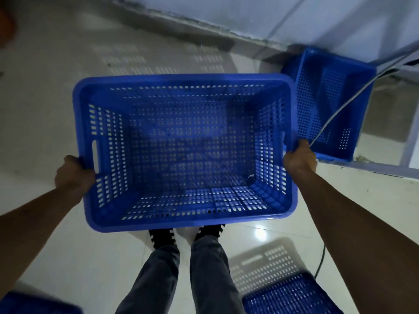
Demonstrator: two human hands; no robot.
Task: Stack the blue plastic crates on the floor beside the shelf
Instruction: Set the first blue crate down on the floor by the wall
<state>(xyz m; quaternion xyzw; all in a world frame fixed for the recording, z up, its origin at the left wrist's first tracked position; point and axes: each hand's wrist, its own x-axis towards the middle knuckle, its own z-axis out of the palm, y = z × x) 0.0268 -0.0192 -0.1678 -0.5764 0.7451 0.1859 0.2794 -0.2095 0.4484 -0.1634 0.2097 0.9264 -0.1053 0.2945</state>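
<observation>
I hold a large empty blue perforated crate (pixel 188 146) level above the tiled floor, in front of my legs. My left hand (pixel 73 174) grips its left rim beside the handle slot. On the right rim, my right hand (pixel 299 158) is closed. A second blue crate (pixel 328 103) sits on the floor at the upper right, against the wall and next to a pale shelf frame (pixel 385 168). Part of a third blue crate (pixel 292 295) shows at the bottom right, and a blue edge of another crate (pixel 34 304) at the bottom left.
A grey cable (pixel 353 98) runs across the crate at the upper right. The wall base (pixel 181 23) crosses the top of the view. My feet in dark shoes (pixel 186 236) stand under the held crate. Glossy tiles stretch to the left.
</observation>
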